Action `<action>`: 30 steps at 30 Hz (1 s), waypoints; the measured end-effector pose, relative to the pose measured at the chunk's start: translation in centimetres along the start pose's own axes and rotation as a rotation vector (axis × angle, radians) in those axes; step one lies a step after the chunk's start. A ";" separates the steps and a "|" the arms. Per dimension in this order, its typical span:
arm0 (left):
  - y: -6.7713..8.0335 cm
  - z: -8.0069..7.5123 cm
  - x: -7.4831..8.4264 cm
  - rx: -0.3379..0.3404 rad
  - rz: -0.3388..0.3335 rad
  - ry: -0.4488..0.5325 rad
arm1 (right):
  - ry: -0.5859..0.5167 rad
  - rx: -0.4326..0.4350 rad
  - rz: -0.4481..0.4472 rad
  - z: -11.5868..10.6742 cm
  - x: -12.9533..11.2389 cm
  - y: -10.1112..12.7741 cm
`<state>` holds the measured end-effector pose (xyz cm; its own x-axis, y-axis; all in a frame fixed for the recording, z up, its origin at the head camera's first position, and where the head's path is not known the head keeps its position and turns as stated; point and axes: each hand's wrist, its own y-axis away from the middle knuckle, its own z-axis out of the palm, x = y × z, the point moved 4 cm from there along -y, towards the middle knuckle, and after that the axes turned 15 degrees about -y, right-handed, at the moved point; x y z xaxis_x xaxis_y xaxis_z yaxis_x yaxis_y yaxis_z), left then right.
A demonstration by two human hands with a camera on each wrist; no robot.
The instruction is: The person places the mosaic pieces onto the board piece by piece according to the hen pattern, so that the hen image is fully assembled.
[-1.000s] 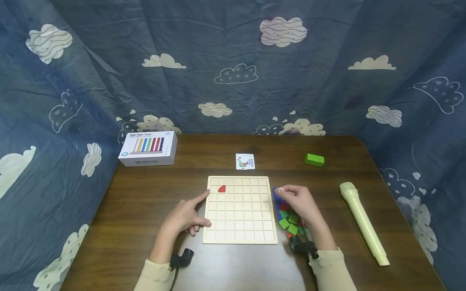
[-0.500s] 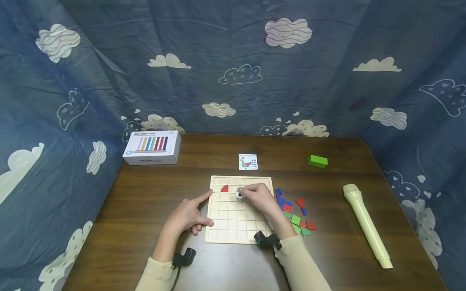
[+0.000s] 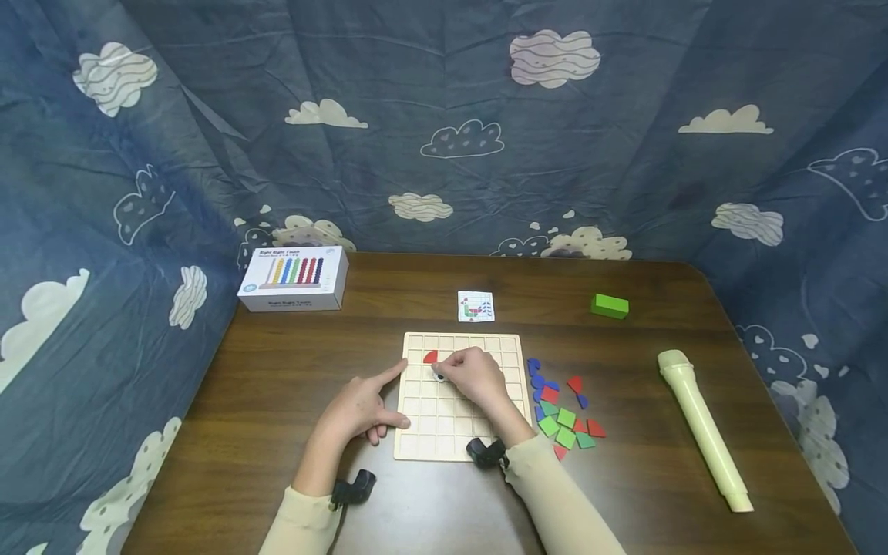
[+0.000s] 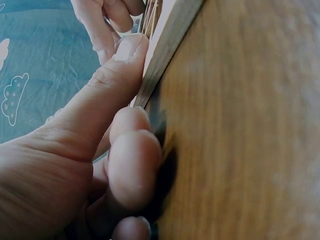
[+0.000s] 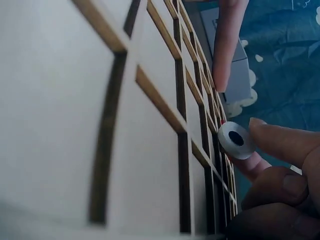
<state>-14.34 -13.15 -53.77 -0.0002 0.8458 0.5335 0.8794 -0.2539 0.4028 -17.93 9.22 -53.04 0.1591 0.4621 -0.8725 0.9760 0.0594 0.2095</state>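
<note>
Over the upper left part of the grid board [image 3: 459,401], the right hand [image 3: 472,375] now holds a small white disc with a dark centre [image 5: 235,140], pinched between thumb and fingertips. One second ago this hand was at the pile of coloured pieces [image 3: 563,408] beside the right edge of the board; half a second ago it was above the middle of the top rows, and now it has moved further left, so the disc sits just beside the red quarter-circle piece [image 3: 430,357] already lying in a cell. I judge that the disc is being brought to a cell next to the red piece, but it is not yet set down.

The left hand [image 3: 364,408] has not moved: its index finger lies straight along the left edge of the board, the thumb presses the same edge lower, and the other fingers are curled on the counter [image 3: 291,385], holding nothing.

Room is good. Most cells are free, the pile is apart from the board, and the pattern card [image 3: 475,306], green block [image 3: 610,306], cream tube [image 3: 704,428] and white box [image 3: 293,278] stand well away.
</note>
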 end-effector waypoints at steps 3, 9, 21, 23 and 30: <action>0.0 0.0 0.0 -0.005 -0.005 0.004 | 0.017 0.011 -0.032 -0.5 0.0 0.0; 0.0 -0.1 -0.1 -0.007 -0.025 0.016 | 0.116 -0.135 -0.152 -1.3 -0.5 -0.1; 0.0 -0.1 0.0 -0.001 -0.014 -0.002 | 0.320 -0.124 -0.245 -0.5 -1.1 -0.5; 0.0 -0.1 0.0 0.001 -0.013 -0.007 | 0.348 -0.098 -0.256 -0.2 -1.2 -0.6; 0.0 0.0 -0.1 0.002 -0.025 -0.010 | 0.401 -0.041 -0.265 0.4 -1.2 -0.5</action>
<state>-14.35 -13.23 -53.82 -0.0173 0.8564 0.5160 0.8799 -0.2321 0.4147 -18.56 8.28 -52.22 -0.1723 0.7305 -0.6608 0.9671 0.2528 0.0272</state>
